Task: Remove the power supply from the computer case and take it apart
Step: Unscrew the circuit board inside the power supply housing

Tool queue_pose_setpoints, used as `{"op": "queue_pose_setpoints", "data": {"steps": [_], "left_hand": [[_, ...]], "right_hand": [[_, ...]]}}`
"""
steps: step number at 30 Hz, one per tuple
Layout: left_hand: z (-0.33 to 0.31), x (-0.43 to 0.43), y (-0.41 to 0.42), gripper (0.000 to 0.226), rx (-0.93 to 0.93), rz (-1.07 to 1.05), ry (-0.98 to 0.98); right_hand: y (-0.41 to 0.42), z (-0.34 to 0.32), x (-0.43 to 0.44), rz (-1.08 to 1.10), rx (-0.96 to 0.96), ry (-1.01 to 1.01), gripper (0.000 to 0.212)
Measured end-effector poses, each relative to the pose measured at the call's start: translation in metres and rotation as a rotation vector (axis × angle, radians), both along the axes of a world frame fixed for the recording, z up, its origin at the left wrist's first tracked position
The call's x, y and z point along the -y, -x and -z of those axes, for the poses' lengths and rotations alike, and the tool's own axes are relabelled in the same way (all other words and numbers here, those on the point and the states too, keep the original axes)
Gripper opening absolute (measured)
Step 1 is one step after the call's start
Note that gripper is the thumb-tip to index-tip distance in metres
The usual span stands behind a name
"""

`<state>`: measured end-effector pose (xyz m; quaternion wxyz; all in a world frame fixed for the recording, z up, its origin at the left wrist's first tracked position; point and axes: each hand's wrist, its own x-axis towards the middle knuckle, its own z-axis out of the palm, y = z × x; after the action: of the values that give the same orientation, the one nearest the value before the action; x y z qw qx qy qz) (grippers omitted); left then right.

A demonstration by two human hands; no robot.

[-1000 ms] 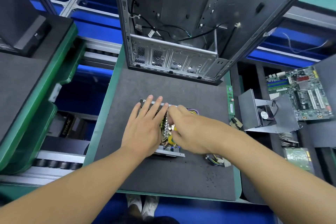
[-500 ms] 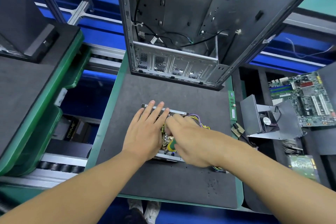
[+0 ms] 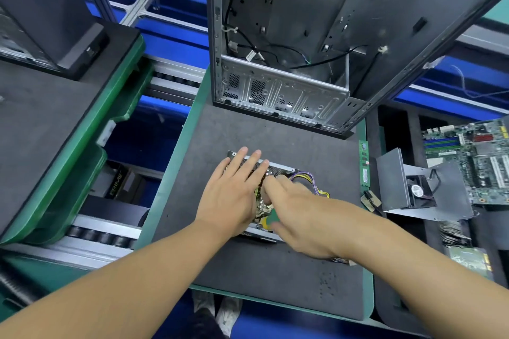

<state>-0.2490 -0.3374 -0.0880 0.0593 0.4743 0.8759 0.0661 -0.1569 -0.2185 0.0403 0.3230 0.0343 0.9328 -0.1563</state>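
The opened power supply [image 3: 276, 170] lies on the dark mat [image 3: 275, 278] in front of the computer case [image 3: 275, 91], which stands with its side open. My left hand [image 3: 234, 195] presses flat on the supply's left half, fingers straight and reaching its perforated far edge. My right hand [image 3: 300, 217] lies over the right half and grips a screwdriver with a green and yellow handle [image 3: 271, 219], its index finger stretched along it toward the inside. Purple and yellow cables [image 3: 305, 177] loop out beside the right hand. The screwdriver's tip is hidden.
A memory stick [image 3: 364, 162] lies along the mat's right rim. Further right are a grey fan bracket [image 3: 407, 190], a motherboard [image 3: 473, 157] and a small board [image 3: 468, 259]. Another dark case [image 3: 41, 8] stands on the left green tray [image 3: 82, 162]. Conveyor rollers [image 3: 104, 234] run between.
Both hands stay on the power supply. My right hand has shifted slightly over its inside with the screwdriver; the left hand keeps pressing flat.
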Motion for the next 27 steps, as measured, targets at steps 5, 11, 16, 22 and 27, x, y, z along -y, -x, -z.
{"op": "queue_pose_setpoints", "data": {"steps": [5,11,16,22,27], "left_hand": [[0.0015,0.0004,0.0009,0.073,0.003,0.003,-0.016],[0.0,-0.0004,0.0008,0.072,-0.002,-0.007,-0.029],[-0.0004,-0.0001,0.0009,0.07,-0.004,0.0,-0.047],[0.0006,-0.0011,0.0026,0.071,0.005,0.011,-0.016],[-0.0003,-0.0007,0.0024,0.071,0.021,0.005,-0.01]], "right_hand": [[-0.0022,-0.0005,-0.0006,0.055,0.059,-0.049,0.017],[0.0016,0.0027,0.0025,0.023,-0.112,-0.2,0.019],[0.0,0.0028,-0.0044,0.085,-0.019,0.0,0.026],[-0.005,0.0006,0.0015,0.173,0.002,-0.04,0.02],[-0.0023,-0.0001,0.0004,0.129,-0.088,-0.128,0.025]]}}
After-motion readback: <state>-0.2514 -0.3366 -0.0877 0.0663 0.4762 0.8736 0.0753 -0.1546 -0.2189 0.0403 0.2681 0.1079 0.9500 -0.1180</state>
